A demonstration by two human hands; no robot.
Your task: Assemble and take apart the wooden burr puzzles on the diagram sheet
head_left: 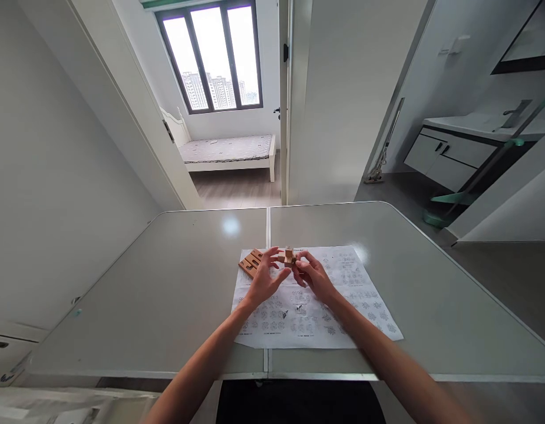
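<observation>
A small wooden block puzzle [288,253], made of interlocking pieces, is held up over the printed paper sheet [365,294]. My right hand [311,272] pinches its right side between thumb and fingers. On the other side, my left hand [267,280] curves around the puzzle with thumb and fingers apart; whether its fingertips touch the wood I cannot tell. Just left of that hand, a brown wooden tray with cut-out slots [249,265] lies on the sheet's upper left corner, partly hidden by the fingers. Small drawings of puzzle shapes cover the paper.
The sheet lies on a grey folding table [144,294] with a pale seam [268,227] down its middle. Past the far edge are an open door [338,106] and a bed [230,150] under a window. To the right stands a sink cabinet [453,156].
</observation>
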